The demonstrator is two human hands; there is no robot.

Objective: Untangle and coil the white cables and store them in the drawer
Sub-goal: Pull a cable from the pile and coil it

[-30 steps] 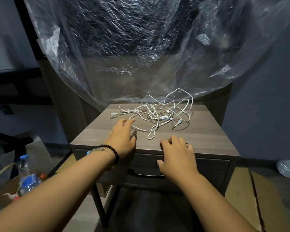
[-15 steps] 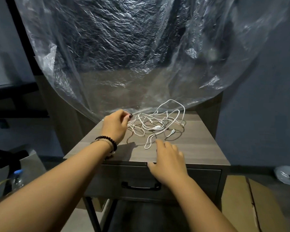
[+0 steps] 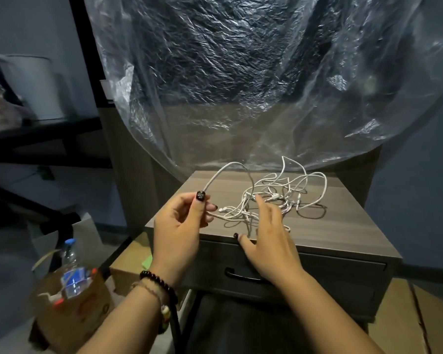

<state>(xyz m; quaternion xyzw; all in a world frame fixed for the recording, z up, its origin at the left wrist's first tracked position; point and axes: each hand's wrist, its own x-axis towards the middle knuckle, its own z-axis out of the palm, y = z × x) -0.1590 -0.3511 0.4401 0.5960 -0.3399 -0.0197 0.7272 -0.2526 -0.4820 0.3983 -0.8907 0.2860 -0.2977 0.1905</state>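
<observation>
A tangle of white cables (image 3: pixel 279 198) lies on top of a grey wooden nightstand (image 3: pixel 338 226). My left hand (image 3: pixel 182 223) is raised at the stand's left front corner and pinches one cable strand, which arcs up and back into the pile. My right hand (image 3: pixel 269 236) rests with straight fingers on the near part of the tangle, pressing it down by the front edge. Below it the drawer (image 3: pixel 343 279) is closed; its black handle (image 3: pixel 238 275) is partly hidden by my right wrist.
Crinkled clear plastic sheeting (image 3: pixel 241 85) hangs over the furniture behind the nightstand and touches its back edge. A brown paper bag (image 3: pixel 72 310) with a water bottle (image 3: pixel 71 267) stands on the floor at the left. Cardboard (image 3: pixel 404 318) lies on the floor to the right.
My left hand took hold of a cable strand at the pile's left side and pulled it up and toward me. My right hand slid forward from the front edge onto the tangle.
</observation>
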